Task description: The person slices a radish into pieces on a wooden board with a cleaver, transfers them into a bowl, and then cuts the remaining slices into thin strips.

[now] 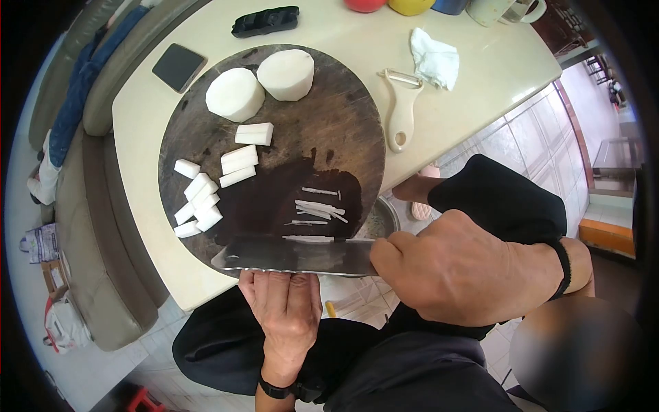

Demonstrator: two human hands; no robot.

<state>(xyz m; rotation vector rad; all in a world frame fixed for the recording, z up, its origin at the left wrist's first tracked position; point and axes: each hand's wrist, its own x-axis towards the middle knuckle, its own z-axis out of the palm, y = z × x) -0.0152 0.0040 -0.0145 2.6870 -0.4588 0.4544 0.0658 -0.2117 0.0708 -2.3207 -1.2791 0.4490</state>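
My right hand [446, 268] is wrapped round the handle of a broad kitchen knife [295, 255], whose blade lies across the near edge of the round wooden chopping board [343, 110]. Against the near side of the blade, the bent fingers of my left hand [285, 309] are pressed together; whatever they hold is hidden. Thin white strips [319, 208] lie just beyond the blade. At the board's left are several cut white radish blocks [199, 192], with more blocks [238, 159] near its middle. Two thick peeled radish rounds [235, 95] sit at the far side.
On the table [480, 89] are a white peeler [401, 117], a crumpled white tissue [434, 58], a phone [179, 67] and a black strap-like object [266, 22]. Cups [487, 10] stand at the back. A metal basin [384, 220] is below the board's right edge. A sofa [103, 240] stands left.
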